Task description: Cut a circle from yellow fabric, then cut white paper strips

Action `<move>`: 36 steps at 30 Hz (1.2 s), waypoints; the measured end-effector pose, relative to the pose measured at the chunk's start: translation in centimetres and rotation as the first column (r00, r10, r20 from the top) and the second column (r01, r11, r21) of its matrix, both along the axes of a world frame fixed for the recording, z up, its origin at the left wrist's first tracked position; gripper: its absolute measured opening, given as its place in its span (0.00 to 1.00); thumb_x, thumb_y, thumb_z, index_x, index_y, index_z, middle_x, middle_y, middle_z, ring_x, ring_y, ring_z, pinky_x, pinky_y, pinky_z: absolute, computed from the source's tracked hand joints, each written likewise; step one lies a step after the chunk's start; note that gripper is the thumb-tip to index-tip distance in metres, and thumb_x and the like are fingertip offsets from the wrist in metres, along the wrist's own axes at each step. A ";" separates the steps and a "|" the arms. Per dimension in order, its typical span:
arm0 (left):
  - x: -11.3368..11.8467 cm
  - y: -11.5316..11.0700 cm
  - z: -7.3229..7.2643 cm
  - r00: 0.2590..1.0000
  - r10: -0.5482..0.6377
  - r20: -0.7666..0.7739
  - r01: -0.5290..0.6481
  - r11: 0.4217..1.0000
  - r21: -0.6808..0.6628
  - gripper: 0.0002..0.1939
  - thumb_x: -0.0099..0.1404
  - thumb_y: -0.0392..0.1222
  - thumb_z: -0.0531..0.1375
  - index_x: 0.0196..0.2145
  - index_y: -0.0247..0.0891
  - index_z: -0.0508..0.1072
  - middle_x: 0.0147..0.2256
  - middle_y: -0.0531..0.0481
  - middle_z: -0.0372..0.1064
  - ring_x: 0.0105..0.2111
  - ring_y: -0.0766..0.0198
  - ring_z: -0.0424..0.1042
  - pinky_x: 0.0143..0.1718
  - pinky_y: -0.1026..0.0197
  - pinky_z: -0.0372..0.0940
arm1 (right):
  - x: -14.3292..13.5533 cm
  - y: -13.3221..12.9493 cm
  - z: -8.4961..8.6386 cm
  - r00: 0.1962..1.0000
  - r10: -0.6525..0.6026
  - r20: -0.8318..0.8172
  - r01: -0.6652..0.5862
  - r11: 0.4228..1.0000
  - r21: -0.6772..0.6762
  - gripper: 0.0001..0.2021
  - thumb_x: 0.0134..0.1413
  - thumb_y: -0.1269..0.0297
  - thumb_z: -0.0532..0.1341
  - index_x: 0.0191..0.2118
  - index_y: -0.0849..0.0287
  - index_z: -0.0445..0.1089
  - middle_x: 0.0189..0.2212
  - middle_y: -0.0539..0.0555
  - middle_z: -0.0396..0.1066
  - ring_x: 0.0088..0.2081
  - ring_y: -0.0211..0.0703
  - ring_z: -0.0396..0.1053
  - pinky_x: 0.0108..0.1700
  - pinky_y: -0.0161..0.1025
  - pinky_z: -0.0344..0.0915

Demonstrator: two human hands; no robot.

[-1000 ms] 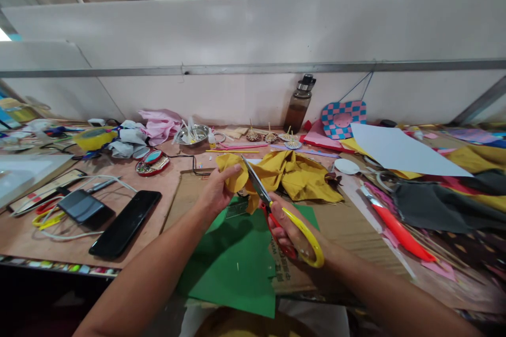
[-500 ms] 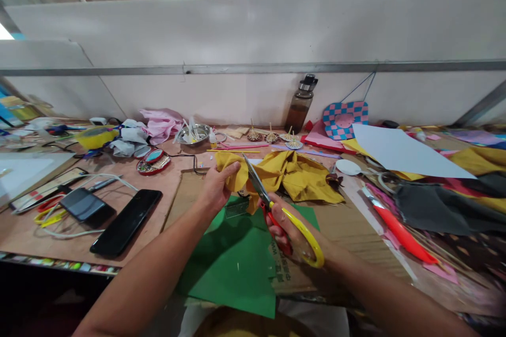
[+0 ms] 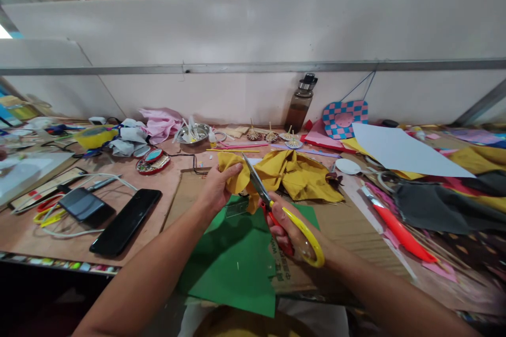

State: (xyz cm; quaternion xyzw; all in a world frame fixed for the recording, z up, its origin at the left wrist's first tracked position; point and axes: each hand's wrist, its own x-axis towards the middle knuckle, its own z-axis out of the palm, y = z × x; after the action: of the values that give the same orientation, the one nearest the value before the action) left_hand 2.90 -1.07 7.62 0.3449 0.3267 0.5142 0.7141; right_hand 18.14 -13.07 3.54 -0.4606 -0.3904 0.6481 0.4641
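Between its thumb and fingers, my left hand (image 3: 216,185) pinches the left end of a mustard-yellow cloth (image 3: 272,166). My right hand (image 3: 285,224) grips scissors (image 3: 258,181) with one yellow and one red handle. Their blades point up and left and lie at the cloth, just right of my left hand. How far the blades are apart is hard to make out. The rest of the cloth lies crumpled to the right on a cardboard sheet (image 3: 348,237). Below both hands is a green sheet (image 3: 233,274), which overhangs the front edge.
Left are a black phone (image 3: 126,222), a power bank (image 3: 87,207) and cables. Behind stand a metal bowl (image 3: 193,134), small stick-topped discs (image 3: 271,134) and a dark bottle (image 3: 299,102). Right lie white paper (image 3: 411,151), a red-handled knife-like tool (image 3: 403,229) and dark fabric (image 3: 438,208).
My left hand and the cloth end it holds have shifted very slightly right, closer to the scissor blades. The scissors look almost unmoved.
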 end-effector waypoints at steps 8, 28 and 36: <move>-0.1 0.0 0.3 1.000 -0.004 -0.027 0.003 1.000 -0.020 0.16 0.48 0.29 0.72 0.35 0.34 0.75 0.30 0.51 0.79 0.25 0.65 0.77 0.27 0.67 0.73 | -0.3 -0.2 0.8 0.999 0.031 0.035 -0.032 0.999 0.030 0.33 0.48 0.26 0.60 0.43 0.53 0.63 0.25 0.42 0.50 0.20 0.27 0.44 0.17 0.25 0.41; -0.8 0.9 0.1 0.999 -0.026 -0.039 0.025 1.000 -0.015 0.12 0.50 0.29 0.69 0.35 0.33 0.76 0.30 0.49 0.79 0.25 0.65 0.77 0.28 0.66 0.75 | -0.5 -0.7 1.6 0.998 -0.011 0.058 0.011 1.000 0.009 0.32 0.49 0.27 0.60 0.40 0.54 0.63 0.24 0.42 0.51 0.20 0.27 0.44 0.17 0.23 0.42; -0.8 1.4 0.8 0.993 0.048 0.112 -0.028 0.985 -0.172 0.04 0.67 0.38 0.64 0.38 0.34 0.76 0.33 0.47 0.79 0.28 0.66 0.79 0.28 0.69 0.74 | -0.4 -0.3 1.3 0.997 -0.024 0.070 0.025 0.999 -0.020 0.35 0.44 0.24 0.60 0.41 0.53 0.64 0.23 0.41 0.53 0.18 0.26 0.43 0.15 0.25 0.43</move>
State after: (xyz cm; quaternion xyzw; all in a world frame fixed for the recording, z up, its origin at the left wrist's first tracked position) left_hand 2.11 0.34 8.44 0.2461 0.3339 0.5170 0.7487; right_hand 17.75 -13.34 4.88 -0.4924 -0.3941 0.6299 0.4533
